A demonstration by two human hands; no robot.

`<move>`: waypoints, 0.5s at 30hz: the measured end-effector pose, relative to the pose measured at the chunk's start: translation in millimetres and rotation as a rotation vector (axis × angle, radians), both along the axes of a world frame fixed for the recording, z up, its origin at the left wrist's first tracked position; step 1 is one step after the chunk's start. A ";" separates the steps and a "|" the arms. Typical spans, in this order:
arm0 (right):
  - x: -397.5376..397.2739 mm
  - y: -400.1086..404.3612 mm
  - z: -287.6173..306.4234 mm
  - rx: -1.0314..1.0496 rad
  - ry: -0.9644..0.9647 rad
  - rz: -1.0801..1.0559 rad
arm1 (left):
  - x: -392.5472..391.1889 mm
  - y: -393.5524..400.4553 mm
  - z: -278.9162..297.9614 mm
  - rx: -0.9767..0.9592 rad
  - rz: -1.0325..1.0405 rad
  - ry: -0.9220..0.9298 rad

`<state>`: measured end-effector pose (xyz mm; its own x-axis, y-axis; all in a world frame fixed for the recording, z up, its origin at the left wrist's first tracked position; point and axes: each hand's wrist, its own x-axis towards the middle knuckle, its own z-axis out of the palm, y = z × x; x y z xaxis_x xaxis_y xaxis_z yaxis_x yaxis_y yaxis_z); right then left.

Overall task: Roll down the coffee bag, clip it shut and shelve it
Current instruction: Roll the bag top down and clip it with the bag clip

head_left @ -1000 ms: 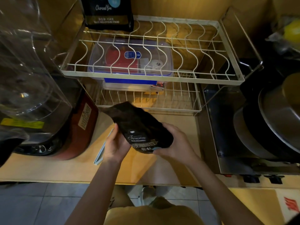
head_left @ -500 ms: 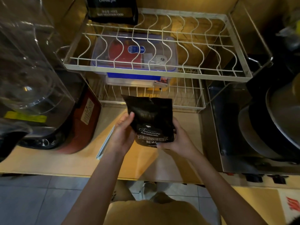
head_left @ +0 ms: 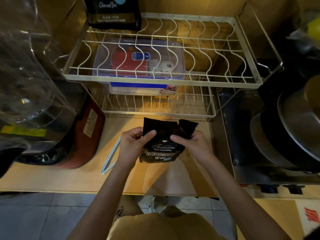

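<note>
Over the counter (head_left: pixel 52 179), the left hand (head_left: pixel 132 146) and right hand (head_left: pixel 191 144) pinch the black coffee bag (head_left: pixel 161 144) upright between them, top unrolled; pale clip (head_left: pixel 110 157) at nine o'clock, wire rack (head_left: pixel 161 80) at twelve.

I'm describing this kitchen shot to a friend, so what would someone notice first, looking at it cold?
First, the black coffee bag held upright over the wooden counter by the left hand and right hand, its top still unrolled. Next, the white wire rack behind it, with a clear lidded container beneath its upper tier and a second dark coffee bag at its back left.
</note>
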<state>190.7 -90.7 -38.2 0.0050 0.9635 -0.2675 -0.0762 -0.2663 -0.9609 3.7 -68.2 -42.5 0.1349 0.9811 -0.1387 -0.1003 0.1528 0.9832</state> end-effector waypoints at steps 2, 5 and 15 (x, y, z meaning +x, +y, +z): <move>-2.0 -1.1 0.2 0.001 -0.037 0.025 | -3.2 -1.0 -4.1 -0.033 0.032 -0.006; -2.6 -0.6 0.1 0.037 -0.049 0.009 | -6.7 -1.1 -6.0 -0.023 0.027 -0.032; -0.7 2.9 2.5 -0.035 0.006 0.114 | -5.5 6.0 -7.6 -0.039 -0.104 -0.006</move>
<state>190.0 -87.8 -35.6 -0.1053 0.9480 -0.3002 -0.0492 -0.3065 -0.9506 -1.8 -62.2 -50.1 0.2365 0.9557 -0.1755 -0.0881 0.2009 0.9756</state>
